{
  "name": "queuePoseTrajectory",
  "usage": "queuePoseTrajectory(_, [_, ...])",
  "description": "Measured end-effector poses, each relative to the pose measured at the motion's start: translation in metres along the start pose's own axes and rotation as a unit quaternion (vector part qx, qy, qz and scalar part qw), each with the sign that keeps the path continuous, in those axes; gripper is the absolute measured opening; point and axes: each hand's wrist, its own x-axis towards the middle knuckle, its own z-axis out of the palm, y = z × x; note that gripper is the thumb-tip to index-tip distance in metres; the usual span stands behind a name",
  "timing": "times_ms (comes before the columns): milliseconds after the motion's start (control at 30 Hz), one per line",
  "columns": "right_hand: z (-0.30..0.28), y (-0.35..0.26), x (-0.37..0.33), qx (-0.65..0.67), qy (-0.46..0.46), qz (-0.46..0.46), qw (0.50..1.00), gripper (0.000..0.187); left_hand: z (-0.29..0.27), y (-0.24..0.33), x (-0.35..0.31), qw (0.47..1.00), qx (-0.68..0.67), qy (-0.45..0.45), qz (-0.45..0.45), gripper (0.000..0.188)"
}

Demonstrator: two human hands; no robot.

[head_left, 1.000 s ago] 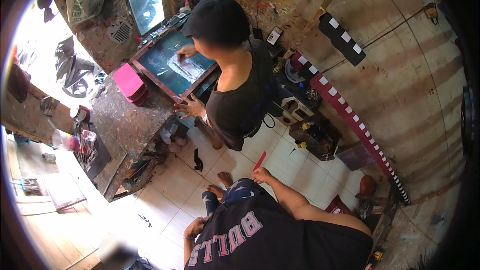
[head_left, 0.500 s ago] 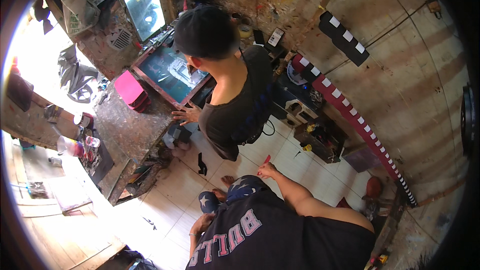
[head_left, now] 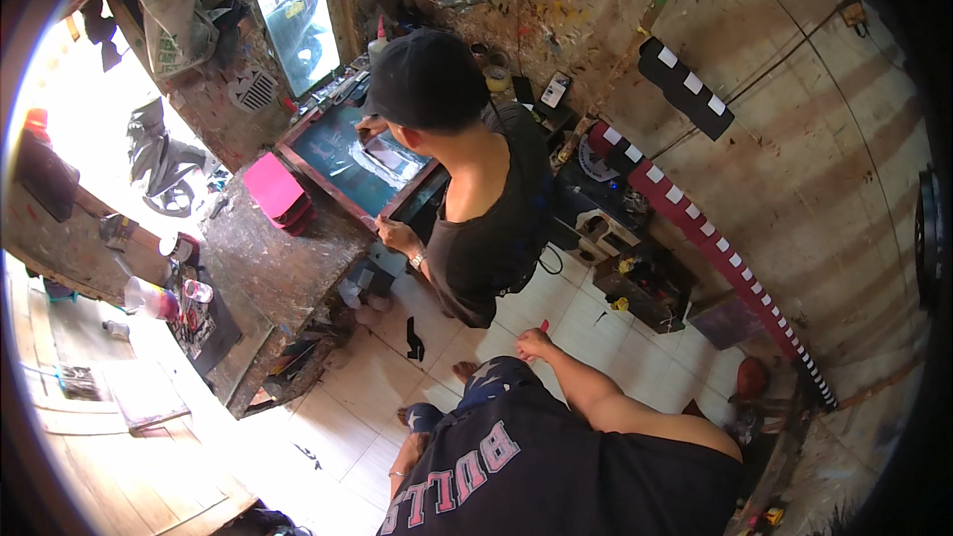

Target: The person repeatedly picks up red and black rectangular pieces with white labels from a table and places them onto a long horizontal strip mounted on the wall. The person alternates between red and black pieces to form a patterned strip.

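My right hand (head_left: 534,343) is stretched forward above the tiled floor, its fingers closed round a small red object (head_left: 544,326); only a narrow tip sticks out, so its kind is unclear. My left hand (head_left: 411,451) rests low beside my knee, with a band at the wrist; its fingers are hidden. Ahead stands a co-worker in a dark cap (head_left: 429,79), bent over a framed printing screen (head_left: 333,144) smeared with white paint. One hand of the co-worker (head_left: 371,127) is on the screen's far part, the other (head_left: 397,235) at its near frame edge.
A paint-stained table (head_left: 243,273) at left carries a stack of bright pink pieces (head_left: 273,189) and a paint tub (head_left: 149,296). A long dark red strip with white patches (head_left: 695,218) runs along the right wall. A dark box (head_left: 645,283) stands on the floor, near a black scrap (head_left: 413,337).
The co-worker's near hand has gone from spread fingers to the screen frame's edge, while the other hand has moved farther up the screen. My hands have hardly moved; the view has shifted slightly.
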Motion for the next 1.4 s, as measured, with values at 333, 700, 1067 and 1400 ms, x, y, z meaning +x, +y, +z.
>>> queuePoseTrajectory(333, [0.121, -0.037, -0.041, 0.041, -0.012, 0.033, 0.999, 0.022, -0.050, -0.160, -0.068, 0.987, 0.140, -0.070, -0.042, 0.026])
queuePoseTrajectory(700, [0.232, -0.028, -0.089, 0.086, 0.026, 0.021, 0.996, 0.018, -0.121, -0.137, -0.134, 0.996, 0.049, 0.053, 0.053, 0.026])
queuePoseTrajectory(1067, [0.268, -0.023, -0.101, 0.097, 0.043, 0.054, 0.993, 0.018, -0.173, -0.156, -0.146, 0.974, 0.147, 0.172, 0.006, 0.023])
queuePoseTrajectory(1400, [0.282, -0.059, -0.095, 0.091, 0.027, 0.008, 0.995, 0.018, -0.201, -0.198, -0.151, 0.942, 0.015, 0.326, -0.074, 0.024])
